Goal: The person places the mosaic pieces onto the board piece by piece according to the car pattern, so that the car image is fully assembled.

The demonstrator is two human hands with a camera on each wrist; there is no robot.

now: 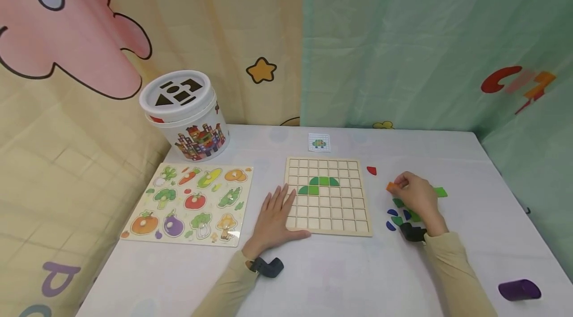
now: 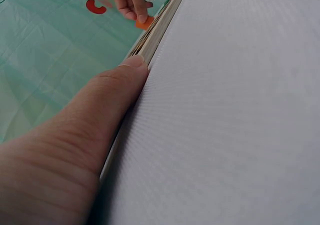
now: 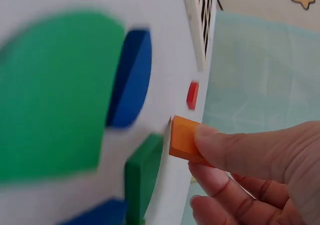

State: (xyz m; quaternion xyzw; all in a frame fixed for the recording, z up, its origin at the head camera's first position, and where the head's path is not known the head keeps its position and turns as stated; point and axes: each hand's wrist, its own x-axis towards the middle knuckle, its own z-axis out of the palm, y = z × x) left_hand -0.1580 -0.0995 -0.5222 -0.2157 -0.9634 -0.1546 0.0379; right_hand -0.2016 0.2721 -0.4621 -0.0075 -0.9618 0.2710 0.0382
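A wooden grid board [image 1: 329, 227] lies on the white table, with several green pieces [image 1: 319, 185] set in its upper rows. My left hand [image 1: 278, 215] rests flat with straight fingers on the board's left edge [image 2: 150, 40]; its thumb [image 2: 107, 102] lies along the rim. My right hand [image 1: 414, 195] is to the right of the board and pinches an orange piece [image 1: 392, 187] [image 3: 184, 140] [image 2: 145, 22] between thumb and fingers, just above the table. Green pieces [image 1: 440, 191] [image 3: 142, 177] and blue pieces [image 1: 391, 219] [image 3: 131, 80] lie around that hand.
A red piece [image 1: 371, 170] [image 3: 192, 95] lies beside the board's top right corner. A pattern card [image 1: 319, 142] sits behind the board. A vegetable peg puzzle [image 1: 190, 202] and a white shape-sorter bucket [image 1: 183, 115] stand at the left. A purple object [image 1: 519, 289] lies front right.
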